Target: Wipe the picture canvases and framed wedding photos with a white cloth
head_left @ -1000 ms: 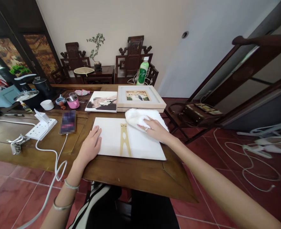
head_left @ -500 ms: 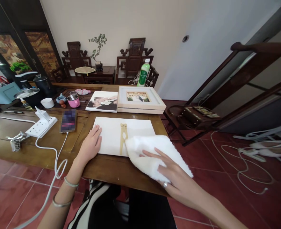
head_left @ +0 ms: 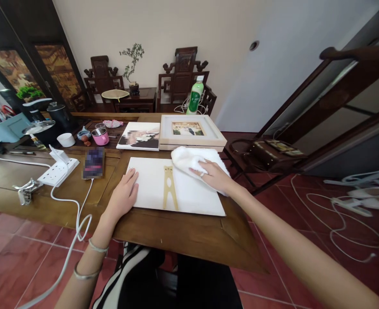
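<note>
A flat white board (head_left: 151, 184) lies on the wooden table. Fixed or lying on its middle is a tan A-shaped piece (head_left: 169, 189) with an oval hole and small dark holes at its top. My left hand (head_left: 125, 193) rests on the board's left edge, fingers stretched out and holding nothing. A fluffy white cloth (head_left: 184, 159) covers the board's far right corner. Bunched under and between the fingers of my right hand (head_left: 212, 174), it is gripped and pressed to the board.
Behind the board are a photo panel (head_left: 139, 136) and a framed picture (head_left: 192, 131), with a green bottle (head_left: 195, 96) beyond. Leftward lie a phone (head_left: 93, 163), a power strip (head_left: 59, 171) with cables, and a pink cup (head_left: 100, 136). A wooden chair (head_left: 273, 154) stands at right.
My right hand has slid the cloth away from me, from the board's near right corner to its far right corner, uncovering the tan piece's right leg. My left hand stays put.
</note>
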A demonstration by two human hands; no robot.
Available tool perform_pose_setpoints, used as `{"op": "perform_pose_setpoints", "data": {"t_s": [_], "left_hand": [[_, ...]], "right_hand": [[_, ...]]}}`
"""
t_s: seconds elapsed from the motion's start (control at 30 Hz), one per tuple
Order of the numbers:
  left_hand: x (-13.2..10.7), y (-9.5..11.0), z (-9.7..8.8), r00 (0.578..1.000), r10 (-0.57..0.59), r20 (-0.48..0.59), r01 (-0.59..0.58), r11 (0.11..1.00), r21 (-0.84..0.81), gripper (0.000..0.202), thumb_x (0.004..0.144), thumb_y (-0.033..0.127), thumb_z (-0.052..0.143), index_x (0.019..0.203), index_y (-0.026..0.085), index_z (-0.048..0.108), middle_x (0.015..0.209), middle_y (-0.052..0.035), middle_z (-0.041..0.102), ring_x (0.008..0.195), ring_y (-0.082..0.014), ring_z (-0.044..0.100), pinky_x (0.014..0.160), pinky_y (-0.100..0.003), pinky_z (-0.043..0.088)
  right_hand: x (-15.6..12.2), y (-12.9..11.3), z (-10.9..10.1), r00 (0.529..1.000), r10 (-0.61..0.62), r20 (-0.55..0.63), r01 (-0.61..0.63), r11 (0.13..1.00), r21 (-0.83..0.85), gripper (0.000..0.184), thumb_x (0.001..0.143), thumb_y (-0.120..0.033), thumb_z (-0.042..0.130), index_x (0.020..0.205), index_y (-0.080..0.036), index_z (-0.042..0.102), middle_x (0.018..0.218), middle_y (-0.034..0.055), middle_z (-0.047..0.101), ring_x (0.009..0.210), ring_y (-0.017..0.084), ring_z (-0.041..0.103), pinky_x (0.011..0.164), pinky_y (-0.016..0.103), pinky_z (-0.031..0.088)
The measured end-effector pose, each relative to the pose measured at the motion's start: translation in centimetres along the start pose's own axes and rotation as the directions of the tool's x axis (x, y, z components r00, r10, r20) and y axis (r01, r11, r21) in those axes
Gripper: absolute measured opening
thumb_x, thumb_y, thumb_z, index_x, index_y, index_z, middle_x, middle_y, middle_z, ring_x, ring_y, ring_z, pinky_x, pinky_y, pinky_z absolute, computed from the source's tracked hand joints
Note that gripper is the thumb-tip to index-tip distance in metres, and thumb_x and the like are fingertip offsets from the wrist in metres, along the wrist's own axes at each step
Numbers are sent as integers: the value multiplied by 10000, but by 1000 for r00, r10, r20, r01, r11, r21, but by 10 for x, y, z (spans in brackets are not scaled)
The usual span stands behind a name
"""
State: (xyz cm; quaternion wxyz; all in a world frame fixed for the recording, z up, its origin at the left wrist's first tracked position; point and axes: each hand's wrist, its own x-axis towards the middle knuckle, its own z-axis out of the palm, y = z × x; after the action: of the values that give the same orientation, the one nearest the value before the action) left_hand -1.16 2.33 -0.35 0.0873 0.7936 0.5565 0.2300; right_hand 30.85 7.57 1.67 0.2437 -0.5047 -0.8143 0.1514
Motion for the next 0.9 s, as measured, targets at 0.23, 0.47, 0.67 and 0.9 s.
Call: {"op": "perform_pose_setpoints", "data": {"t_s": [0.23,0.47,0.67,0.9], "left_hand": [[0,-1,1,1000,14,-8,-14,1000,-13,467,949,272,325,1357,98,472,1486,-160,398,1413,-246,305,1166,-456,246],[0,-1,2,1000,7,-14,-7,1000,-7,461,951,279,327,1365,131,465,1488,-140,403,1412,-243,308,1164,-467,246],[-1,1,1,1000,4,-4,-4,1000,5,473,948,265,312,1355,83,470,1483,-162,402,1410,-245,311,1171,-448,235],[0,-1,2,1000,11,-9,-11,1000,-7,465,951,286,322,1362,126,467,1487,-142,403,1410,-240,312,1167,-462,240]], "right_hand": [[-42,-20,3,980,-197,23,199,975,-97,176,826,-199,479,854,-221,652,1333,81,594,1305,295,470,1130,548,302],[-121,-62,-10,943,-310,118,317,947,-45,360,660,-53,449,888,-201,685,1442,75,478,1377,276,377,1161,549,255],[-124,-51,-20,936,-273,223,291,955,-50,346,757,-112,459,990,-223,689,1415,59,515,1386,295,354,1111,521,359],[-43,-8,-7,986,-109,124,119,990,-74,222,886,-298,451,889,-202,651,1263,122,629,1341,333,419,1013,487,449]]}}
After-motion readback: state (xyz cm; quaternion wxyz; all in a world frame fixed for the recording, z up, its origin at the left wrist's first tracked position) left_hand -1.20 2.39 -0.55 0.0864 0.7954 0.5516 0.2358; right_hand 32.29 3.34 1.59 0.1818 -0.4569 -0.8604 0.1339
